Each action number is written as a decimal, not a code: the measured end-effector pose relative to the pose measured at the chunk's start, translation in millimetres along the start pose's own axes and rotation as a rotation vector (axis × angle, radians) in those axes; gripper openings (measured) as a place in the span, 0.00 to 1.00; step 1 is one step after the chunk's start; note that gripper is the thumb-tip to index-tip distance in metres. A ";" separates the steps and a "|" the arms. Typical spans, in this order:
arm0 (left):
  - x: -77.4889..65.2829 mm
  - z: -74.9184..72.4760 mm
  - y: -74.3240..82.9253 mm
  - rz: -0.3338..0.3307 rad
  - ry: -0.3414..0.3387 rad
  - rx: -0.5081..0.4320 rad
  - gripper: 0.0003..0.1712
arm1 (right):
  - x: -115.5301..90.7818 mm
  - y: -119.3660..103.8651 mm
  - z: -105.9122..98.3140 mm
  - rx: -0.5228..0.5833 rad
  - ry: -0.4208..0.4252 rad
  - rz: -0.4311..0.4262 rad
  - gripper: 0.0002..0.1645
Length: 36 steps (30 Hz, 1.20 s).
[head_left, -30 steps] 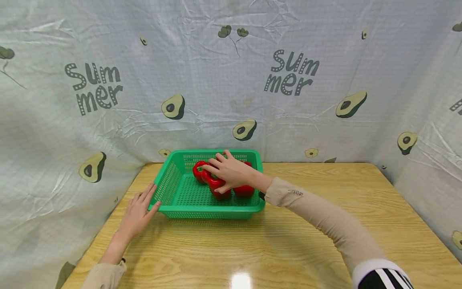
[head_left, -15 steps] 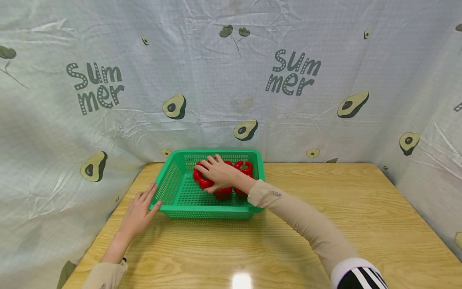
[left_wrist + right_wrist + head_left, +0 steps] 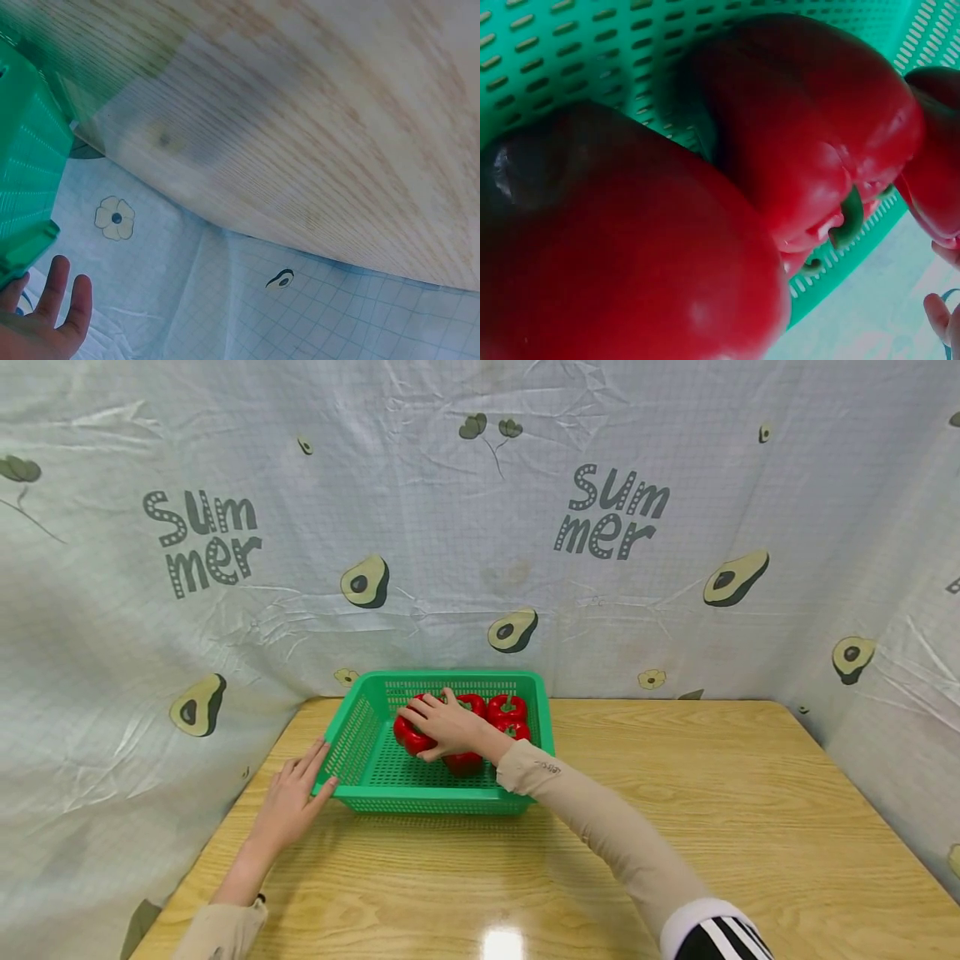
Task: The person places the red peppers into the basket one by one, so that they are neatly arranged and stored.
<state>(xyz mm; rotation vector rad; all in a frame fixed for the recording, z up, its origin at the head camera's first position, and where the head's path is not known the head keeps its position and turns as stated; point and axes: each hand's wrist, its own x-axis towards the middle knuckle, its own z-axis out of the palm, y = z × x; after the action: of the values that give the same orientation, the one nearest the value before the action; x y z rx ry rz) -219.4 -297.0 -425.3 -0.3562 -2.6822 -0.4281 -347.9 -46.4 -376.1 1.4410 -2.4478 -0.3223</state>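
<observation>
A green plastic basket (image 3: 442,793) stands on the wooden table, with several red bell peppers inside. My right hand (image 3: 450,727) reaches over the basket and grips the leftmost bell pepper (image 3: 411,739) from above. Beside it, the other peppers sit to the right, such as one bell pepper (image 3: 507,706) at the back and another (image 3: 463,765) partly under my hand. The right wrist view shows the gripped pepper (image 3: 939,142) at the right edge, by my fingertips. My left hand (image 3: 283,802) touches the basket's left front corner, fingers extended; the left wrist view shows them near the rim (image 3: 34,247).
The table (image 3: 675,827) extends to the right and front of the basket. A pale cloth (image 3: 450,527) with avocado prints hangs behind and at both sides. Perforated basket walls (image 3: 348,743) enclose the peppers.
My right hand has moved left across the basket, and the gripped pepper has shifted left with it. More peppers show at the right. The left hand stays at the basket corner.
</observation>
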 end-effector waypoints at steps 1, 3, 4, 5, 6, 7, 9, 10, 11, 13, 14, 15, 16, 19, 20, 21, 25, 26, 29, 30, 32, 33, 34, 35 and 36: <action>0.2 0.1 0.0 0.000 0.001 0.000 0.33 | 0.7 -0.2 1.8 -0.005 -0.010 -0.001 0.45; 0.5 0.3 0.0 0.003 0.005 -0.002 0.32 | 2.7 -0.9 5.2 -0.012 -0.024 -0.012 0.46; 0.6 0.4 0.0 0.003 0.005 -0.004 0.32 | 3.7 -1.3 6.9 -0.018 -0.032 -0.019 0.46; 0.7 0.6 -0.2 0.003 0.005 -0.005 0.32 | 4.7 -1.8 8.2 -0.024 -0.039 -0.025 0.47; 0.8 0.8 -0.4 0.004 0.005 -0.005 0.32 | 5.5 -2.1 9.8 -0.028 -0.048 -0.031 0.47; 0.9 1.0 -0.5 0.004 0.003 -0.006 0.33 | 6.1 -2.7 10.6 -0.032 -0.058 -0.035 0.47; 0.9 1.4 -0.9 0.005 0.002 -0.004 0.33 | 7.4 -3.6 12.4 -0.042 -0.081 -0.042 0.47; 1.0 1.5 -0.9 0.004 0.001 -0.004 0.33 | 7.8 -4.1 13.1 -0.043 -0.093 -0.044 0.48; 1.0 1.6 -1.0 0.003 0.001 -0.003 0.33 | 8.1 -4.6 13.4 -0.043 -0.106 -0.046 0.48; 1.1 1.4 -0.7 0.002 0.001 -0.003 0.33 | 8.9 -5.5 14.2 -0.046 -0.131 -0.048 0.48; 1.1 1.3 -0.6 0.002 0.002 -0.003 0.33 | 9.4 -6.0 14.6 -0.046 -0.138 -0.050 0.48; 1.2 1.1 -0.4 0.003 0.003 -0.004 0.32 | 9.9 -6.5 15.0 -0.049 -0.143 -0.052 0.48; 1.3 0.9 -0.3 0.003 0.005 -0.006 0.32 | 10.4 -6.9 15.5 -0.050 -0.150 -0.055 0.48; 1.5 0.4 -0.3 0.008 0.012 -0.008 0.32 | 12.4 -8.0 17.5 -0.065 -0.162 -0.068 0.48; 1.6 0.3 -0.4 0.008 0.013 -0.008 0.32 | 13.0 -8.4 18.2 -0.071 -0.165 -0.073 0.48; 1.6 0.1 -0.4 0.008 0.014 -0.009 0.32 | 13.6 -8.6 19.0 -0.079 -0.170 -0.078 0.48; 1.4 -0.1 -0.9 0.006 0.014 -0.008 0.32 | 15.9 -10.1 20.9 -0.099 -0.196 -0.078 0.48; 1.4 -0.2 -0.9 0.005 0.014 -0.009 0.32 | 16.2 -10.5 21.1 -0.099 -0.205 -0.075 0.49; 1.7 -0.4 -1.0 0.003 0.009 -0.008 0.32 | 16.7 -11.4 21.2 -0.101 -0.233 -0.067 0.49; 1.8 -0.4 -1.0 0.002 0.007 -0.008 0.32 | 16.7 -11.6 21.3 -0.102 -0.241 -0.067 0.49; 1.8 -0.5 -1.0 0.004 0.006 -0.006 0.32 | 16.5 -12.3 21.1 -0.105 -0.257 -0.063 0.49; 1.7 -0.5 -1.0 0.005 0.006 -0.005 0.32 | 16.3 -12.6 21.1 -0.110 -0.262 -0.062 0.48; 1.7 -0.7 -0.8 0.007 0.004 -0.006 0.32 | 16.0 -12.8 21.2 -0.110 -0.265 -0.060 0.48; 1.5 -0.7 -0.9 0.008 0.004 -0.007 0.32 | 15.7 -12.9 21.2 -0.111 -0.266 -0.059 0.48; 1.4 -0.8 -0.9 0.009 0.005 -0.006 0.32 | 15.3 -12.9 20.9 -0.109 -0.269 -0.059 0.48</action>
<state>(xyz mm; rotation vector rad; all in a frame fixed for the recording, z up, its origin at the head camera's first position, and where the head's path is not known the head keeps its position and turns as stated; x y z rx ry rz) -220.6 -297.8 -424.2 -0.3683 -2.6744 -0.4345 -351.8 -65.1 -398.0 1.5108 -2.5475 -0.6934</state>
